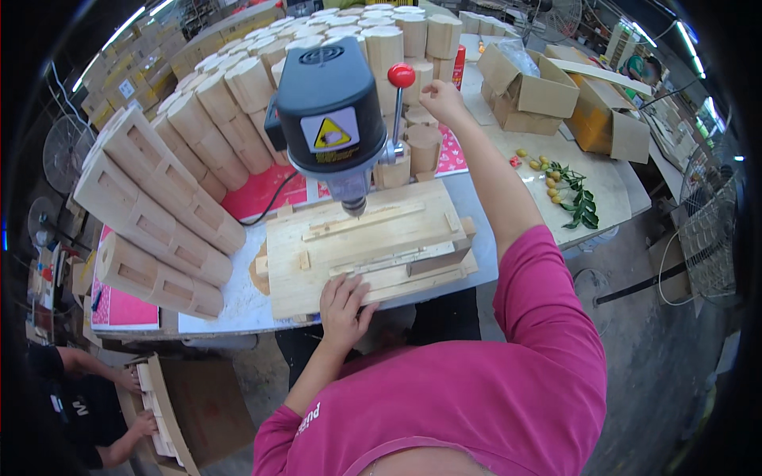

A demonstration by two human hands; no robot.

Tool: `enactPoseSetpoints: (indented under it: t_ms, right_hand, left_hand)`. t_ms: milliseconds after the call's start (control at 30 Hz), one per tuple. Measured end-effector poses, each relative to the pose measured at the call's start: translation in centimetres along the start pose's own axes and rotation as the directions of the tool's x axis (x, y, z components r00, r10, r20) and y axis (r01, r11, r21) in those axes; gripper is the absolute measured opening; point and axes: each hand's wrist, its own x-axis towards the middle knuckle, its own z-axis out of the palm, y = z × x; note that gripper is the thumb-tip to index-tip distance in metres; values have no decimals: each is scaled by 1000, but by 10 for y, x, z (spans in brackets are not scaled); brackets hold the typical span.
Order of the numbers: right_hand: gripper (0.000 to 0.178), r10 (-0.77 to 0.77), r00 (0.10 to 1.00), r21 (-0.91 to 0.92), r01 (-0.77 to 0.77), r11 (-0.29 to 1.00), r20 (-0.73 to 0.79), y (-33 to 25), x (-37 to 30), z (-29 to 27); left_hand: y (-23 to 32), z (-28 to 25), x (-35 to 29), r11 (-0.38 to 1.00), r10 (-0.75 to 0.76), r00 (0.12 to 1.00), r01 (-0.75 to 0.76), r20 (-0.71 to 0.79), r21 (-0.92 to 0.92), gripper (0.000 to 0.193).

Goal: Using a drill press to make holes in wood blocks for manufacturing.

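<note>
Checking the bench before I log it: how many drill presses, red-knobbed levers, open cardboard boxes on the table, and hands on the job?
Drill press: 1
Red-knobbed lever: 1
Open cardboard boxes: 2
Hands at work, left hand and right hand: 2
Total: 6

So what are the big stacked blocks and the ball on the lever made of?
The stacked blocks look like pale, unpainted wood: matt tan faces with faint grain and cut slots. The red ball on the drill press lever looks like smooth, glossy plastic, though that is only a guess. The right hand is up beside it.
</note>
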Motion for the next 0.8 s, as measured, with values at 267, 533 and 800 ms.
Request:
enactPoseSetpoints:
  t_ms: [267, 533, 800]
  right_hand:
    - [64, -212, 946, -217, 159, 963, -246, -69, 69, 2]
    - [79, -121, 992, -213, 110, 971, -41, -85, 85, 12]
    - [68, -36, 995, -215, 16, 976, -93, -100, 62, 7]
  left_hand:
    - [-1, 7, 1, 996, 33, 999, -29, -43, 81, 35]
    - [-1, 6, 4, 995, 58, 998, -55, -37, 84, 35]
    - [-3, 3, 5, 996, 36, 998, -32, -48, 87, 32]
